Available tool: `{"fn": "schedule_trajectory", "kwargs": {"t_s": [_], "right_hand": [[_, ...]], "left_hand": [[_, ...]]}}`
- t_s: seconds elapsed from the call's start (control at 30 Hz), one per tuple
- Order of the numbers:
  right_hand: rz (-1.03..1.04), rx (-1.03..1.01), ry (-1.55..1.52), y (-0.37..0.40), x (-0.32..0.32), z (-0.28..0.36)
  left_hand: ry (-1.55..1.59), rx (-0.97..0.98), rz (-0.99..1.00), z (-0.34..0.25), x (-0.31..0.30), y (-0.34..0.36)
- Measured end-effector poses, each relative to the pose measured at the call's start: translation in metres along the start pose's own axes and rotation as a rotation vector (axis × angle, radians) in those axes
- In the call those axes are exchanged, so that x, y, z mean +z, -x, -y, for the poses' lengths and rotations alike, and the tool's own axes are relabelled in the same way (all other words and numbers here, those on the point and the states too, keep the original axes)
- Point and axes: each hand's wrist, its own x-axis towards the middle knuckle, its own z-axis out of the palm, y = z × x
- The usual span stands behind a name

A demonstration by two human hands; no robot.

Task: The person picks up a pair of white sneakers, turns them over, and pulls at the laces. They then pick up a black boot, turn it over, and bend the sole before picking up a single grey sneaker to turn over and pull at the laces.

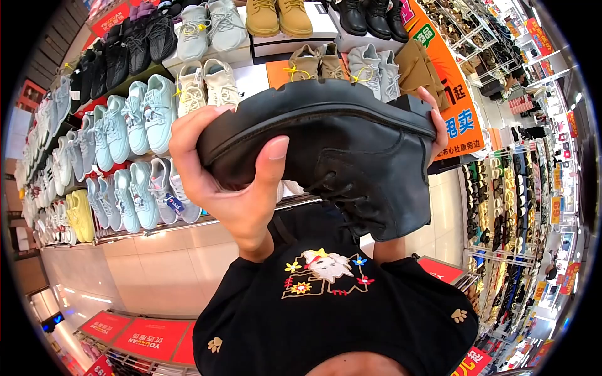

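A black lace-up ankle boot (376, 156) is held up in front of my chest, turned over so its thick lugged sole (301, 97) faces up. Its toe points left, the heel is at the right, and the laces (335, 188) hang on the lower side. My left hand (229, 182) is closed around the toe, thumb pressed on the upper and fingers partly over the sole. At the heel end, my right hand (437, 125) grips the back of the boot; most of that hand is hidden behind it.
Shoe displays surround me: light blue sneakers (160, 116) at the left, tan boots (295, 17) ahead, and racks of sandals (501, 207) at the right. An orange sale sign (461, 119) stands near the heel. Red signs (150, 338) top a rack at lower left.
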Motion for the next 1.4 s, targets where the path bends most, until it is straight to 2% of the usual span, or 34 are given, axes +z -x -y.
{"fn": "schedule_trajectory", "kwargs": {"t_s": [0.13, 0.2, 0.23, 0.27, 0.33, 0.4, 0.43, 0.47, 0.53, 0.57, 0.6, 0.67, 0.73, 0.8, 0.87, 0.93, 1.03, 1.1, 1.17, 1.23, 1.27, 1.33, 1.4], "right_hand": [[0.010, -0.043, 0.071, -0.002, 0.002, -0.005], [0.124, 0.043, -0.143, -0.002, -0.003, -0.007], [0.184, 0.093, -0.114, -0.001, -0.009, -0.009], [0.179, 0.279, -0.211, 0.002, -0.015, -0.007], [0.284, 0.284, 0.022, 0.002, -0.025, -0.012], [0.224, 0.524, -0.330, 0.001, -0.025, -0.013], [0.263, 0.496, -0.251, -0.003, -0.028, -0.012], [0.348, 0.347, -0.074, -0.005, -0.030, -0.018], [0.438, 0.478, 0.143, -0.003, -0.036, -0.011], [0.312, 0.670, -0.047, 0.011, -0.037, -0.026], [0.247, 0.676, -0.183, 0.017, -0.036, -0.034], [0.126, 0.815, -0.334, 0.031, -0.039, -0.043], [-0.003, 0.892, -0.544, 0.050, -0.040, -0.048], [-0.184, 1.041, -0.748, 0.082, -0.045, -0.062], [-0.273, 1.151, -0.675, 0.108, -0.048, -0.065], [-0.438, 1.298, -0.749, 0.127, -0.049, -0.071], [-0.537, 1.303, -0.983, 0.129, -0.053, -0.059], [-0.576, 1.306, -1.172, 0.122, -0.058, -0.046], [-0.677, 1.314, -1.103, 0.128, -0.065, -0.052], [-0.780, 1.355, -1.017, 0.122, -0.073, -0.051], [-0.804, 1.350, -1.009, 0.123, -0.080, -0.054], [-0.807, 1.346, -0.987, 0.121, -0.090, -0.065], [-0.796, 1.347, -1.032, 0.116, -0.097, -0.073]], "left_hand": [[-0.020, -0.045, 0.014, -0.001, 0.000, -0.001], [-0.129, 0.027, -0.028, 0.002, 0.003, -0.004], [-0.127, -0.032, -0.054, 0.003, 0.006, -0.005], [-0.099, -0.031, -0.036, 0.004, 0.008, -0.007], [-0.114, -0.079, 0.010, 0.009, 0.008, -0.013], [-0.200, -0.126, 0.151, 0.018, 0.003, -0.020], [-0.154, -0.206, 0.215, 0.031, -0.002, -0.021], [-0.111, -0.285, 0.281, 0.047, -0.008, -0.021], [-0.001, -0.495, 0.347, 0.080, -0.021, -0.012], [0.055, -0.592, 0.354, 0.095, -0.029, -0.003], [0.108, -0.691, 0.364, 0.108, -0.038, 0.008], [0.206, -0.824, 0.375, 0.133, -0.058, 0.037], [0.282, -0.975, 0.376, 0.142, -0.076, 0.074], [0.345, -1.139, 0.463, 0.143, -0.085, 0.109], [0.312, -1.401, 0.591, 0.125, -0.088, 0.131], [0.316, -1.539, 0.674, 0.127, -0.092, 0.158], [0.406, -1.596, 0.856, 0.126, -0.076, 0.180], [0.463, -1.641, 0.904, 0.125, -0.074, 0.187], [0.487, -1.678, 0.964, 0.121, -0.066, 0.187], [0.629, -1.674, 0.831, 0.112, -0.051, 0.185], [0.626, -1.691, 0.845, 0.109, -0.046, 0.186], [0.670, -1.671, 0.727, 0.108, -0.034, 0.186], [0.652, -1.620, 0.742, 0.111, -0.024, 0.187]]}}
